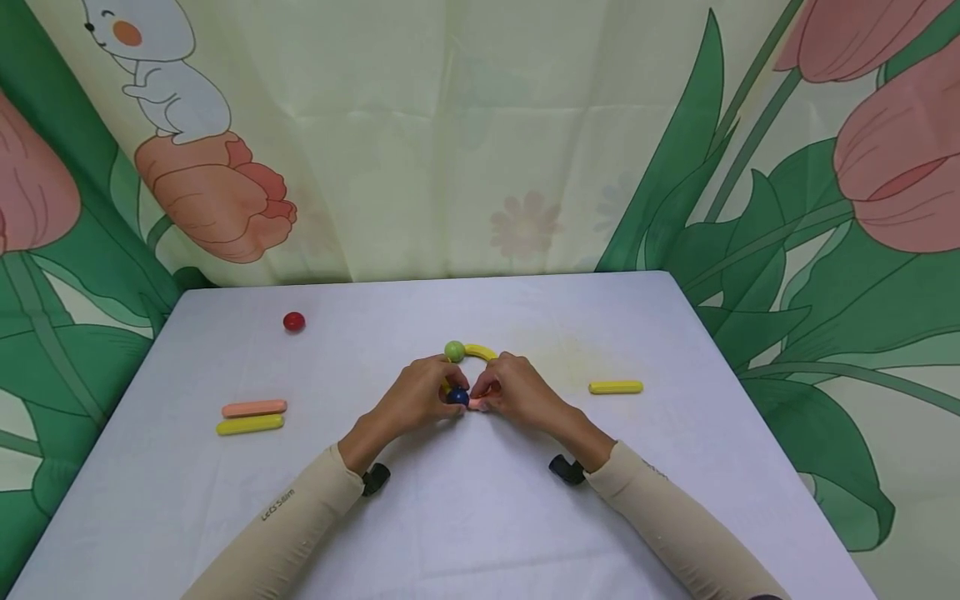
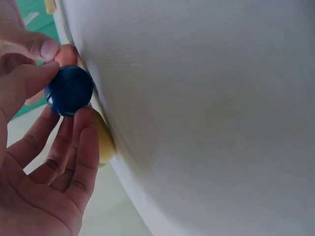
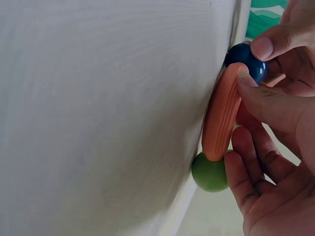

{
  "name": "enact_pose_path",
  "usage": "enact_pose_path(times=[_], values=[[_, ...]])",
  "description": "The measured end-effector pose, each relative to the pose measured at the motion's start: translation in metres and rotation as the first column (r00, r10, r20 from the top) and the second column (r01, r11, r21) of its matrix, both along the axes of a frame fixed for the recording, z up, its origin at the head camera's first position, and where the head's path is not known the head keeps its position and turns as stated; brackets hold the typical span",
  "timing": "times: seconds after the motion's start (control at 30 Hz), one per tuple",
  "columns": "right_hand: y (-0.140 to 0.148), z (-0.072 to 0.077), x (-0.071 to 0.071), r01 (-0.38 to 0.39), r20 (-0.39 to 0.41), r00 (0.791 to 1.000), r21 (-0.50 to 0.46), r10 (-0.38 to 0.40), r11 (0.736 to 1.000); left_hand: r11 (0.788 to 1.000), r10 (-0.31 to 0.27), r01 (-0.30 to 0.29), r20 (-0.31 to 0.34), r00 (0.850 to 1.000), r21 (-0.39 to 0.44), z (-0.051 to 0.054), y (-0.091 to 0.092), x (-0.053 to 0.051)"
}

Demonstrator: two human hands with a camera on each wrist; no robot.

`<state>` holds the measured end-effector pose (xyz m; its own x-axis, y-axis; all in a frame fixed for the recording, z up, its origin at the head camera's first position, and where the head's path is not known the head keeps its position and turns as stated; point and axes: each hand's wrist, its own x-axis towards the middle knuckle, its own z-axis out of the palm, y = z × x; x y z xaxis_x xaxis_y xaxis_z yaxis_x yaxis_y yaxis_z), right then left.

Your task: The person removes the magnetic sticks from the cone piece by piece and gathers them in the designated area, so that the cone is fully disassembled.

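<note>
Near the middle of the table, my left hand (image 1: 422,390) pinches a blue ball (image 2: 70,91) between thumb and fingers. My right hand (image 1: 525,390) grips a curved orange rod (image 3: 225,113), whose one end meets the blue ball. At the rod's other end, in the right wrist view, is a green ball (image 3: 209,173). Beyond the hands, the head view shows a light green ball (image 1: 454,351) joined to a curved yellow rod (image 1: 480,352). A yellow piece (image 2: 104,137) also shows behind my left fingers. My hands hide part of this ring of pieces.
A red ball (image 1: 294,322) lies at the back left. On the left, a straight orange rod (image 1: 253,408) lies beside a yellow rod (image 1: 251,425). Another yellow rod (image 1: 616,387) is to the right. A printed curtain (image 1: 390,150) hangs behind the white-covered table (image 1: 480,525).
</note>
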<state>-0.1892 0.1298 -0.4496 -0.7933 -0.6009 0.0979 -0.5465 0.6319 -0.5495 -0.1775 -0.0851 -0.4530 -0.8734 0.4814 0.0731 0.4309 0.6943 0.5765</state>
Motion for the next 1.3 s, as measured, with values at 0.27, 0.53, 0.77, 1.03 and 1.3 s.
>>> enact_pose_path(times=[0.27, 0.53, 0.77, 1.03, 1.3], values=[[0.007, 0.001, 0.004, -0.032, -0.016, 0.999, 0.056, 0.032, 0.998, 0.997, 0.041, -0.04, 0.006, 0.999, -0.061, 0.003, -0.013, -0.001], [0.013, 0.003, 0.01, -0.01, 0.015, 1.0, 0.075, 0.009, 0.997, 0.99, 0.076, -0.078, -0.026, 0.997, -0.118, 0.002, -0.024, -0.002], [0.017, 0.003, 0.013, 0.043, 0.08, 0.996, 0.039, -0.047, 0.998, 0.987, 0.113, -0.115, -0.028, 0.993, -0.112, 0.002, -0.03, -0.006], [0.017, 0.002, 0.009, 0.2, 0.033, 0.98, -0.052, -0.199, 0.978, 0.985, 0.162, -0.164, -0.031, 0.986, -0.058, 0.0, -0.033, -0.008], [0.018, -0.001, 0.003, 0.327, -0.001, 0.945, -0.064, -0.328, 0.943, 0.988, 0.154, -0.154, -0.021, 0.988, -0.028, 0.001, -0.036, -0.009]])
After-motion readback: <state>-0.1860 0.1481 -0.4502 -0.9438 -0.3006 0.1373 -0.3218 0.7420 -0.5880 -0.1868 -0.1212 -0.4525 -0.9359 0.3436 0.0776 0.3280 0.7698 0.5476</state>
